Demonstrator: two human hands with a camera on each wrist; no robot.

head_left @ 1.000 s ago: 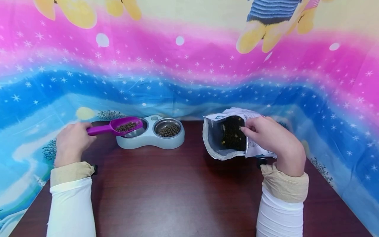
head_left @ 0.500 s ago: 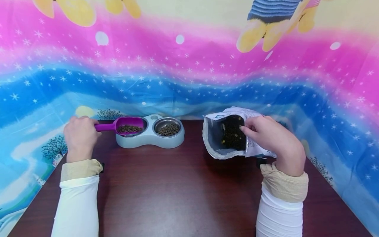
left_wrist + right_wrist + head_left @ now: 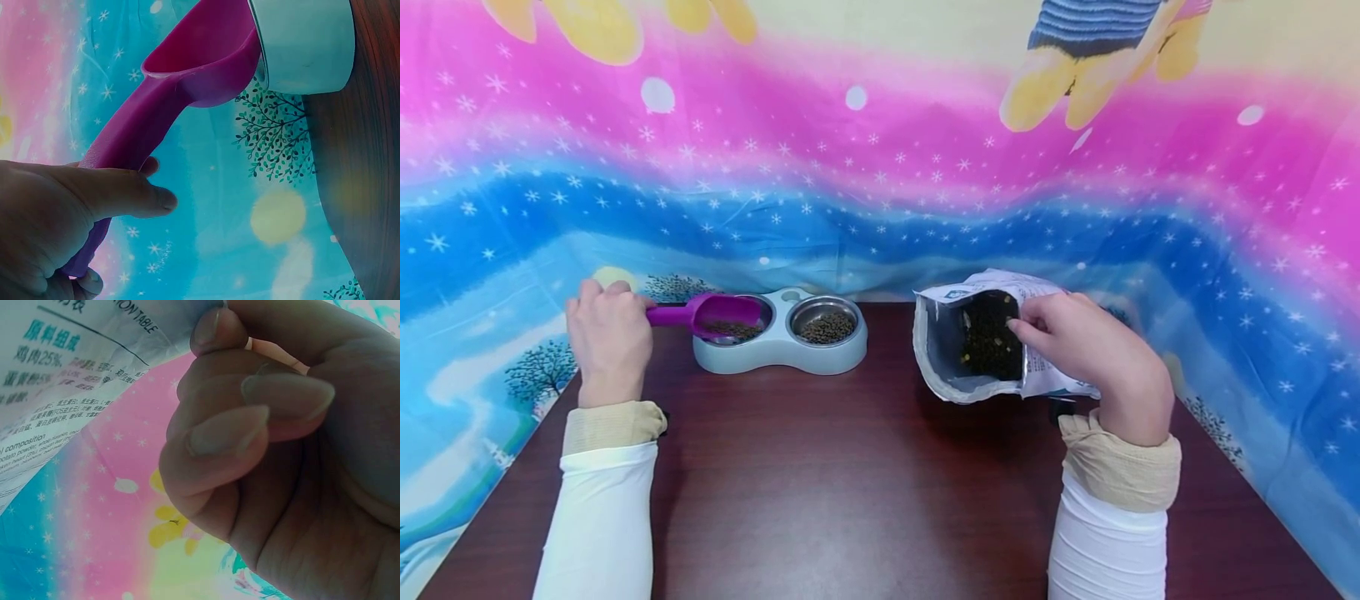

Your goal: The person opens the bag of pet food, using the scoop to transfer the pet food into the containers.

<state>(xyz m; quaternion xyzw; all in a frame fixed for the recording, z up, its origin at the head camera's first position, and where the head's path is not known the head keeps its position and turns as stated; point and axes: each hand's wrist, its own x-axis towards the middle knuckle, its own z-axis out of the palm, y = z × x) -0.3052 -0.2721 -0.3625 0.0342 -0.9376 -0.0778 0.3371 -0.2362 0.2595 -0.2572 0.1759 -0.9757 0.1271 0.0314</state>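
My left hand (image 3: 610, 340) grips the handle of a purple scoop (image 3: 673, 316). The scoop is tilted over the left bowl of a pale double pet feeder (image 3: 782, 360), with brown kibble (image 3: 736, 330) at its lower lip. In the left wrist view, the scoop (image 3: 140, 122) meets the feeder's rim, and the thumb lies across its handle. Kibble also lies in the right steel bowl (image 3: 801, 313). My right hand (image 3: 1097, 358) pinches the edge of an open white pet food bag (image 3: 958, 390), its mouth turned toward me. Dark contents with lighter bits show inside.
A dark reddish-brown table (image 3: 850, 475) carries the feeder and the bag. Behind and at both sides hangs a pink and blue cloth (image 3: 887, 167) with snowflakes. The feeder and the bag stand near the table's back edge, with a gap between them.
My left hand has moved right and up slightly, and the scoop has tipped further over the left bowl, with less kibble showing in it. The right hand and bag have stayed put.
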